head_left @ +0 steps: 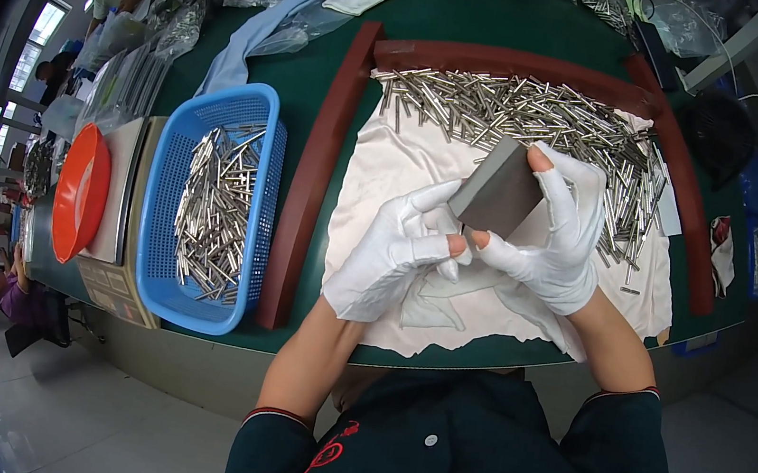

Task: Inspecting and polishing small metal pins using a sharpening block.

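At the bottom of the frame we see our dark sleeves, and just above them our two hands in white gloves with the fingertips cut off. Our left hand (396,253) is curled, and its fingers touch the low corner of a grey block (498,193) in the middle of the frame. Our right hand (560,232) pinches the same block, thumb on top and fingers under it. The block is held up over a white cloth (380,155), tilted, not lying down.

We think the block is hard and stiff and a bit heavy for how small it looks. Its flat sides seem smooth, so it could slip in cloth gloves. Holding it by the edges with bare fingertips, as we do now, looks like the best way.

Behind the block, toward the top of the frame, lies a big pile of shiny metal pins (520,112) on the cloth, with a brown frame (316,171) around three sides. At the left sits a blue basket (162,208) with more pins in it, and beside it an orange bowl (78,192). Far off at the upper left, other people work at the green table (466,9)
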The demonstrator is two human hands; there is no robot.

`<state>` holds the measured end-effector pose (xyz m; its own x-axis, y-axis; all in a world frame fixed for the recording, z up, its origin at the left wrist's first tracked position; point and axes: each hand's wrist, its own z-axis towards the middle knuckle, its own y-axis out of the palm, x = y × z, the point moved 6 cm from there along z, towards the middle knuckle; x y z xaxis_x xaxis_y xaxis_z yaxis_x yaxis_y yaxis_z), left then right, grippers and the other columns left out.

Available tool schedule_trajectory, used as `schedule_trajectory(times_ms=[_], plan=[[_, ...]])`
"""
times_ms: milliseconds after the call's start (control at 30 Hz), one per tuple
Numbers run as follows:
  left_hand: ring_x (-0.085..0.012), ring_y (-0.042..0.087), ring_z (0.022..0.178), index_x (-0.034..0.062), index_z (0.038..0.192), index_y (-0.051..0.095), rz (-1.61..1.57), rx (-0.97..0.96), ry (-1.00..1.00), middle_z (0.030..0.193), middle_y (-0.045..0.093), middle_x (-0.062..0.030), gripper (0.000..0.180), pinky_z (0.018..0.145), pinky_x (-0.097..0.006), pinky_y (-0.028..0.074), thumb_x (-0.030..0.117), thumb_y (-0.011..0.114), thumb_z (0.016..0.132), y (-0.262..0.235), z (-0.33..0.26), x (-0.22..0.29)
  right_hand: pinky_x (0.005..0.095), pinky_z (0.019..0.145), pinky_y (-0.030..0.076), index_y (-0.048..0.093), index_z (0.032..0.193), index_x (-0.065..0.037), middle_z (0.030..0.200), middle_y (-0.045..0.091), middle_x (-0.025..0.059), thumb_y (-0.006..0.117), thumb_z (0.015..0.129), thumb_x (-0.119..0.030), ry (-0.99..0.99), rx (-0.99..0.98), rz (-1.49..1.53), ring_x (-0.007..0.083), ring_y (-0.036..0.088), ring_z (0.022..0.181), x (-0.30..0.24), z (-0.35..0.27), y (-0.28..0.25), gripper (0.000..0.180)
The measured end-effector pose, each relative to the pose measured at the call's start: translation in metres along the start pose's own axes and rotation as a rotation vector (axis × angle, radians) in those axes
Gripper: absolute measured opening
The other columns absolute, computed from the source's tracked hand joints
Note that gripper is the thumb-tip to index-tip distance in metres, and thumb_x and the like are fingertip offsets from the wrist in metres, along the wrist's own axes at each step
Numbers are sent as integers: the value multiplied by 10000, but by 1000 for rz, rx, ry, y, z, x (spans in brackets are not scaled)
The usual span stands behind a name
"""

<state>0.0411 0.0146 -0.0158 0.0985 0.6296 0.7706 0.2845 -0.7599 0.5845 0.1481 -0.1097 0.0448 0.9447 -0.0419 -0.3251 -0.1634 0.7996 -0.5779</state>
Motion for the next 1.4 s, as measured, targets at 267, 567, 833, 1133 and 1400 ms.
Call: schedule_trajectory(times_ms=[267,567,833,1133,1400], plan=[[-106,618,716,-53,1408,406,61,72,26,792,642,-55,665,683,-227,497,28,707,821,5,0,4,386,813,427,507,1319,-9,1165,571,133,844,617,-358,-27,35,-26,269,534,947,-2,0,3,853],[-110,628,747,-48,1399,426,-3,7,52,805,627,-53,670,683,-238,518,20,724,803,1,-3,8,382,816,432,493,1335,-14,1168,573,139,842,626,-375,-31,-8,5,275,538,961,0,-4,1,869],[-100,608,702,-43,1377,465,6,-27,32,778,629,-32,639,642,-230,494,30,729,799,2,-4,7,377,882,446,466,1352,-8,1201,519,158,842,663,-391,-1,-93,30,276,521,1042,2,-4,2,873],[-105,592,583,-38,1361,482,82,37,7,727,628,-42,668,575,-207,475,75,754,762,8,1,7,385,841,428,515,1307,-15,1146,550,134,820,659,-416,17,-87,48,274,525,982,4,2,5,820],[-114,595,599,-39,1399,437,-5,92,153,717,622,-52,731,589,-213,472,62,753,747,-2,-6,18,393,829,415,506,1315,-10,1175,554,127,831,623,-363,41,-19,1,275,517,974,17,-1,-7,842]])
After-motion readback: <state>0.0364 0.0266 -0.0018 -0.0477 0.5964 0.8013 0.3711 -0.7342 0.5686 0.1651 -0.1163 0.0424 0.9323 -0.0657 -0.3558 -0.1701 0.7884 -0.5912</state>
